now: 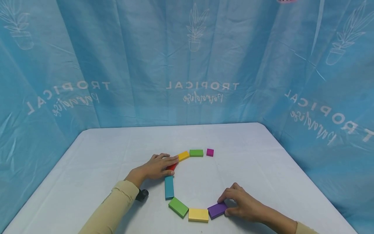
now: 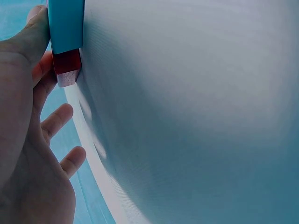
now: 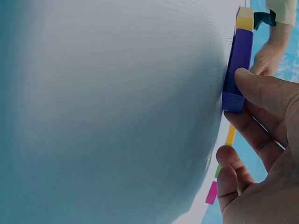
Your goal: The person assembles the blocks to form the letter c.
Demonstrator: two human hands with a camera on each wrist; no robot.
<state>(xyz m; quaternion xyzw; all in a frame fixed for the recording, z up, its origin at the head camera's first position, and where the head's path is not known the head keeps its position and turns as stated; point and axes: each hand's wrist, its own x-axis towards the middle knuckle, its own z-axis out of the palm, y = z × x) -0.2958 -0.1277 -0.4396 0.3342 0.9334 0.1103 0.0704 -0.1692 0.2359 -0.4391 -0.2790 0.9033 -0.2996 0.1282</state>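
Note:
Coloured blocks lie end to end in an open curve on the white table. My left hand [image 1: 159, 167] holds the red block [image 1: 172, 166] at the curve's left side, thumb at its near end and fingers across its far part. Beyond the red block, by the fingertips, is an orange-yellow block [image 1: 184, 156]; a teal block [image 1: 169, 188] sits on the near side. With thumb and fingers, my right hand [image 1: 241, 203] pinches the right end of the purple block [image 1: 217, 210]. The purple block's left end meets the yellow block [image 1: 198, 214], which has a green block [image 1: 178, 207] on its left.
A second green block [image 1: 196, 153] continues the curve at the far side, with a small magenta block [image 1: 210, 152] apart on its right. Blue printed curtains [image 1: 201, 65] surround the white table [image 1: 248, 156] at the back and sides. A black wrist device [image 1: 142, 195] shows below the left sleeve.

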